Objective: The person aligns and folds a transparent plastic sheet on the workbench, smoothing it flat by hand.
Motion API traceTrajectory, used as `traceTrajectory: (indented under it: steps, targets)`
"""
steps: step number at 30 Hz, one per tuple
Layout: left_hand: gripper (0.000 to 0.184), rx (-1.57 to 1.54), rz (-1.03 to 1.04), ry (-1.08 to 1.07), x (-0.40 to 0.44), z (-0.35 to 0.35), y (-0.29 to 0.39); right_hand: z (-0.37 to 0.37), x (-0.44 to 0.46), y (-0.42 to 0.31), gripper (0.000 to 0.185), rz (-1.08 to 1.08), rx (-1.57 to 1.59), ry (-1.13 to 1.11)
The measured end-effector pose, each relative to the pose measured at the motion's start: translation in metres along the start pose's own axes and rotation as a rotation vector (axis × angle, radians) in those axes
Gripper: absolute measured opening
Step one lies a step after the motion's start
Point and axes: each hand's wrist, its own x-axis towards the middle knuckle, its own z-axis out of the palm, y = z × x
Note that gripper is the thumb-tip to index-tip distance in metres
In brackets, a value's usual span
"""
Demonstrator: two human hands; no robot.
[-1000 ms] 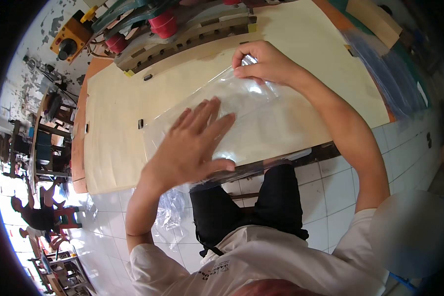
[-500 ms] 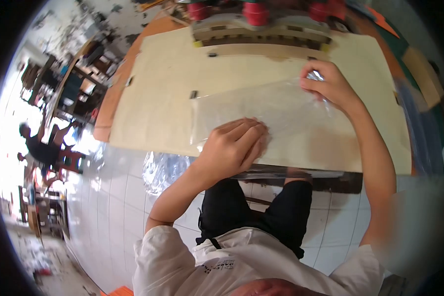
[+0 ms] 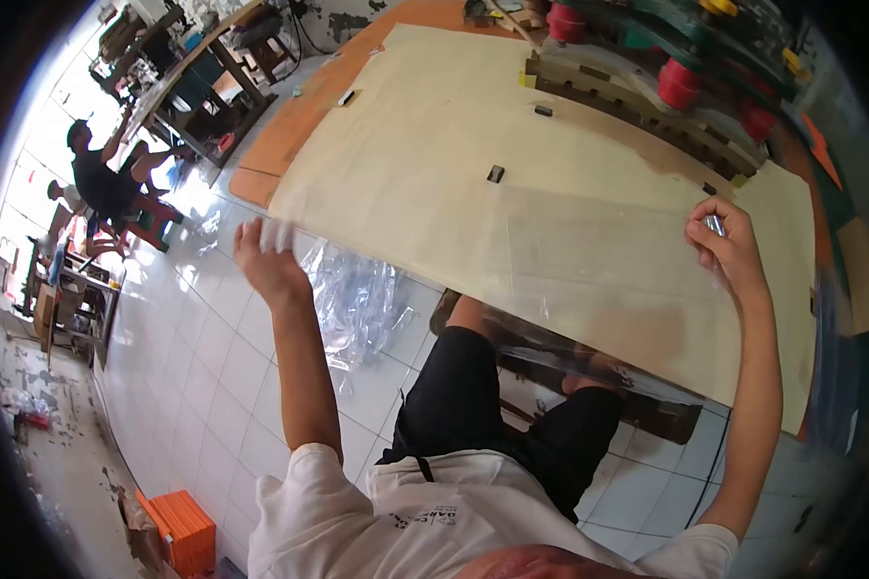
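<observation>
A clear plastic sheet [image 3: 589,261] lies over the pale board [image 3: 406,145], near the edge facing me. My right hand [image 3: 729,241] pinches its far right corner, where a small shiny bit shows between thumb and fingers. Well away from the sheet, my left hand [image 3: 272,262] hangs in the air beyond the board's lower left edge, fingers apart and slightly blurred, holding nothing. Small black blocks, one of them [image 3: 495,175] just above the sheet's left corner, sit on the board.
A machine with red cylinders [image 3: 679,85] and a notched bar stands at the far right. Crumpled clear plastic [image 3: 352,304] lies beyond the board's near edge. Two people [image 3: 106,179] sit at the far left. An orange crate [image 3: 179,531] is on the floor.
My left hand has lifted off the plastic and swung out to the left. My right hand still pinches the corner. The view has turned, shifting the board and machine.
</observation>
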Motion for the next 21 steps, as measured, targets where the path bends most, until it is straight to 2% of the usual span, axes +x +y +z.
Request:
traceTrajectory:
  steps: [1, 2, 3, 5, 6, 8, 9, 13, 15, 21]
  targets:
    - [0.049, 0.034, 0.095, 0.117, -0.001, -0.010, -0.002, 0.001, 0.000, 0.001, 0.010, 0.012, 0.025, 0.007]
    - [0.039, 0.057, 0.203, 0.160, -0.008, -0.020, -0.006, 0.002, 0.000, 0.001, 0.010, 0.026, 0.019, 0.006]
    - [0.039, 0.063, 0.189, 0.159, -0.018, -0.027, -0.010, 0.002, 0.000, 0.000, 0.010, 0.010, 0.007, 0.003]
    - [0.029, 0.278, 0.483, 0.027, -0.040, -0.039, -0.018, 0.001, 0.000, -0.001, 0.011, 0.003, -0.015, 0.005]
    - [0.029, 0.278, 0.470, 0.023, -0.053, -0.041, -0.021, 0.001, 0.000, 0.000, 0.010, 0.002, -0.013, 0.007]
    - [0.019, 0.402, 0.624, -0.284, -0.083, -0.041, -0.028, 0.002, 0.000, 0.000, 0.010, 0.010, -0.014, 0.017]
    - [0.016, 0.399, 0.637, -0.356, -0.100, -0.036, -0.029, 0.002, 0.000, 0.000, 0.010, 0.007, -0.008, 0.016]
    - [0.020, 0.686, 0.736, -0.854, -0.140, 0.003, 0.000, 0.001, -0.001, 0.000, 0.010, 0.008, -0.006, 0.024]
    - [0.026, 0.753, 0.722, -0.952, -0.150, 0.023, 0.003, 0.002, -0.002, 0.000, 0.010, 0.006, -0.006, 0.028]
    - [0.024, 0.948, 0.799, -1.138, -0.164, 0.046, -0.004, 0.002, -0.006, -0.001, 0.010, -0.034, -0.002, 0.012]
